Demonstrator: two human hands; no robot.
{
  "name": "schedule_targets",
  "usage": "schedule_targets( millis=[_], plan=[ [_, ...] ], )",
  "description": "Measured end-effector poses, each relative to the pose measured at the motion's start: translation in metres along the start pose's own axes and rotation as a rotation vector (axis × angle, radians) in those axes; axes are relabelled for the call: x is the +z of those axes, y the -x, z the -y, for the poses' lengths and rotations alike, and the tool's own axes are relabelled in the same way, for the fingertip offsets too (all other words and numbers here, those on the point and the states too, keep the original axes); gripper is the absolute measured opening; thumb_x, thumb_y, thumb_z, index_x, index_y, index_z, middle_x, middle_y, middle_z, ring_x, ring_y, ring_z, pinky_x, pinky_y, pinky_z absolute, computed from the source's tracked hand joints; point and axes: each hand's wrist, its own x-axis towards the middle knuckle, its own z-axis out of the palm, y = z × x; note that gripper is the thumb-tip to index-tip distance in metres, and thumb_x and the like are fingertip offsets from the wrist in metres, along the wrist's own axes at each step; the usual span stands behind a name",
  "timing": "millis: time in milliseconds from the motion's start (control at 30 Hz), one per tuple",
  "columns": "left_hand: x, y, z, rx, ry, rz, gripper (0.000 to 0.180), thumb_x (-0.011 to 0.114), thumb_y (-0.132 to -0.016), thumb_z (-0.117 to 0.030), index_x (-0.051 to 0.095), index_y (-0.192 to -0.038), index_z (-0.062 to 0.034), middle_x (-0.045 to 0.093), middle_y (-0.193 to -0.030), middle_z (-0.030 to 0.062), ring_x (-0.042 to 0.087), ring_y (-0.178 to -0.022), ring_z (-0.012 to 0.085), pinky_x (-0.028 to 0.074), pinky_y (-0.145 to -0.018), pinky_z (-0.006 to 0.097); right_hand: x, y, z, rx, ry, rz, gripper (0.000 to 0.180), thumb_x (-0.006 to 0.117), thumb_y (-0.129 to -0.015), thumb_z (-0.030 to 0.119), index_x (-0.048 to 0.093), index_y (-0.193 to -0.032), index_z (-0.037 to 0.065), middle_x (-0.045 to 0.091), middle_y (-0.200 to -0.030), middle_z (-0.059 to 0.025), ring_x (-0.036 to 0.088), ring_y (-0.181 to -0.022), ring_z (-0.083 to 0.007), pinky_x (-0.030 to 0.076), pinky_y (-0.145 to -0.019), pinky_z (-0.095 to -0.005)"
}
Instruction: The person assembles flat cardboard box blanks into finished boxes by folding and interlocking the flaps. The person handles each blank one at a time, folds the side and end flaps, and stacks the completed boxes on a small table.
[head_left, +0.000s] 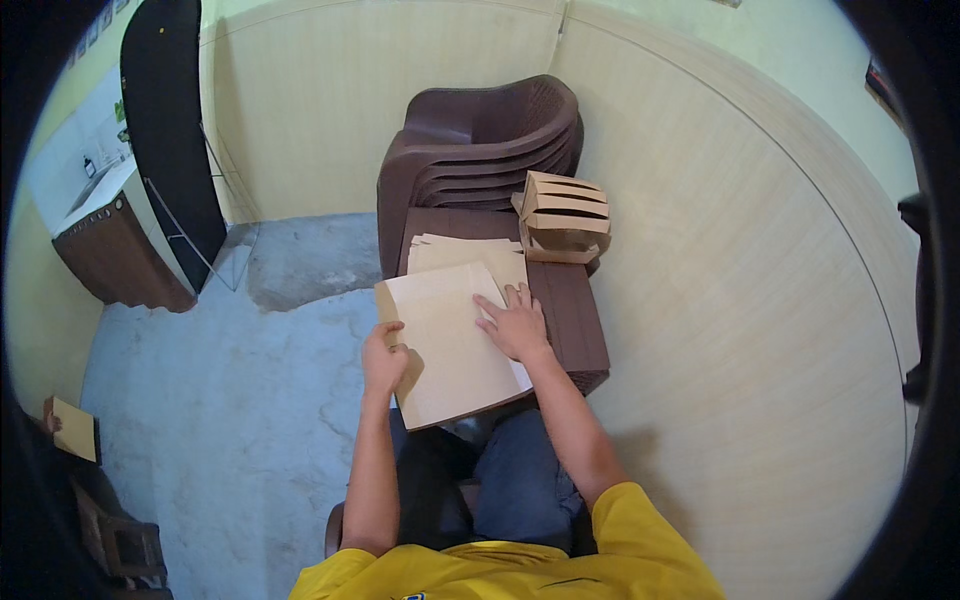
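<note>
A large brown paper sheet [440, 345] lies tilted in front of me, above my thighs, with a pale strip along its right side. My left hand [385, 358] grips its left edge, the thumb on top and the other fingers partly hidden. On the sheet's right edge my right hand [515, 322] lies palm down with its fingers spread, holding nothing. Just beyond, partly covered by this sheet, several more brown sheets [465, 252] rest on a dark brown plastic surface [570, 320].
Folded brown paper pieces [565, 215] are piled at the right of the surface. Stacked brown plastic chairs [480, 140] stand behind, near the panelled wall [730, 300]. At the far left, another person's hand [52, 418] holds a brown board-like piece [75, 430]. A tall black panel [165, 140] leans at the back left.
</note>
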Motion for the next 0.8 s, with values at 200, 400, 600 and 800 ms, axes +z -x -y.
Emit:
schedule_targets(
  millis=[200, 400, 600, 800],
  plan=[
    [0.009, -0.015, -0.018, 0.047, 0.099, -0.136, 0.059, 0.081, -0.086, -0.003, 0.07, -0.144, -0.0066, 0.077, -0.126, 0.02, 0.075, -0.113, 0.0351, 0.056, -0.102, 0.041, 0.01, -0.016, -0.022, -0.11, -0.073, -0.17, 0.064, 0.074, -0.099, 0.043, 0.058, -0.159, 0.027, 0.065, -0.138, -0.015, 0.052, -0.135, -0.0334, 0.035, -0.114, -0.0547],
    [0.009, -0.004, -0.028, 0.027, 0.517, -0.164, 0.07, 0.086, -0.082, 0.005, 0.067, -0.148, -0.0079, 0.079, -0.121, 0.0173, 0.077, -0.101, 0.0243, 0.06, -0.092, 0.04, 0.022, -0.009, -0.031, 0.123, -1.077, -0.272, 0.066, 0.091, -0.085, 0.019, 0.068, -0.147, 0.014, 0.077, -0.127, -0.0158, 0.071, -0.118, -0.0309, 0.044, -0.113, -0.0482],
    [0.0, -0.012, -0.012, -0.011, 0.337, 0.16, 0.061, 0.09, -0.082, 0.002, 0.068, -0.139, -0.0019, 0.079, -0.117, 0.0143, 0.075, -0.101, 0.0196, 0.06, -0.091, 0.037, 0.018, -0.007, -0.07, 0.168, -1.017, 0.164, 0.051, 0.088, -0.088, 0.005, 0.069, -0.135, -0.003, 0.077, -0.128, -0.0094, 0.07, -0.113, -0.0159, 0.056, -0.101, -0.0353],
    [0.0, -0.001, -0.016, 0.093, 0.358, 0.157, 0.051, 0.094, -0.079, -0.006, 0.073, -0.125, 0.0006, 0.082, -0.109, 0.0103, 0.076, -0.099, 0.0188, 0.061, -0.092, 0.038, 0.031, 0.004, -0.065, 0.08, -1.084, 0.015, 0.048, 0.087, -0.087, 0.003, 0.069, -0.132, -0.001, 0.078, -0.124, -0.0078, 0.071, -0.113, -0.0163, 0.056, -0.101, -0.0356]
  ],
)
